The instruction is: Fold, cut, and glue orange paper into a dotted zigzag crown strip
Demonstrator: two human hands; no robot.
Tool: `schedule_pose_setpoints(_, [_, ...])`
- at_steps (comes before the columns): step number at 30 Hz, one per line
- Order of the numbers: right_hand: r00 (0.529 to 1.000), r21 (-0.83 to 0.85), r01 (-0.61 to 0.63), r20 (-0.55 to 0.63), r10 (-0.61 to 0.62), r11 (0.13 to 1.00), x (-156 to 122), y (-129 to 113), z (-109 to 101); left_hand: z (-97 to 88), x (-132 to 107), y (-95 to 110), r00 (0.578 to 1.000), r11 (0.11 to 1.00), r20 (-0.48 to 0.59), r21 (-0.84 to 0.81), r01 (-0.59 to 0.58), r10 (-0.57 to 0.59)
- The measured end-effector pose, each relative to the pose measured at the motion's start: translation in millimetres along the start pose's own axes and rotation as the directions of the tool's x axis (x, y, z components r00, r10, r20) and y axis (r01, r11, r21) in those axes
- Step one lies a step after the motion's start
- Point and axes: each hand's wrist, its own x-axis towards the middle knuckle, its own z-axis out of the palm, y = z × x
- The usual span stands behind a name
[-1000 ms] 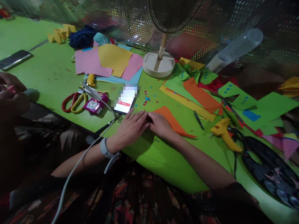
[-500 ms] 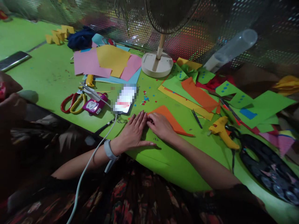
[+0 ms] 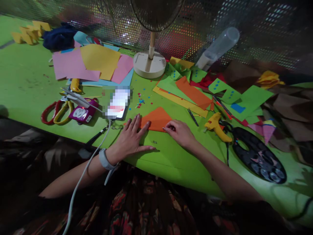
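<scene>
A folded sheet of orange paper (image 3: pixel 156 120) lies on the green table in front of me, its lower edge toward my body. My left hand (image 3: pixel 130 137) is spread flat, with its fingertips pressing the paper's left end. My right hand (image 3: pixel 179 133) is curled, thumb and fingertips pinched together at the lower right edge of the paper. The right corner is hidden beneath that hand. Just beyond the left hand lies a lit phone (image 3: pixel 118 103) with a white cable (image 3: pixel 85 173), its screen partly blurred.
At left are red-and-yellow-handled scissors (image 3: pixel 55 112) and a purple power socket (image 3: pixel 84 111). A fan base (image 3: pixel 149 64) stands behind. To the right lie tweezers (image 3: pixel 193 117), a yellow glue gun (image 3: pixel 217 127), a black palette (image 3: pixel 259 156) and green paper pieces (image 3: pixel 251 101).
My right hand has slid rightward along the orange paper's lower edge, away from my left hand, uncovering its middle. The left hand stays flat. The camera view has shifted right.
</scene>
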Motion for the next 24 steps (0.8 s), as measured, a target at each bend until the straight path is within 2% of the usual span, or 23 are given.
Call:
schedule_pose_setpoints(5, [0.998,-0.013,-0.055,-0.005,0.055,0.998,-8,8,-11,2.9,2,7,0.999,0.999,-0.026,0.01,0.034,-0.034])
schedule_pose_setpoints(12, [0.998,-0.001,-0.057,0.004,0.057,0.998,-5,5,-12,11.2,15,30,1.0,1.0,-0.02,-0.002,-0.009,0.009])
schedule_pose_setpoints(15, [0.998,-0.011,-0.066,0.008,0.066,0.998,-6,7,-14,15.3,16,33,0.999,1.0,-0.034,0.015,0.0,0.001])
schedule_pose_setpoints(19, [0.992,0.009,-0.127,-0.001,0.127,0.992,-20,23,-24,16.5,14,32,0.999,1.0,-0.039,0.018,-0.014,0.015])
schedule_pose_setpoints(22, [0.982,-0.068,-0.187,-0.026,0.186,0.98,-34,35,-33,14.7,14,32,0.999,1.0,-0.041,0.001,-0.022,0.022])
schedule_pose_setpoints(24, [0.973,-0.178,-0.221,-0.111,0.204,0.959,-40,32,-33,13.8,15,33,0.999,1.0,-0.041,-0.019,-0.023,0.022])
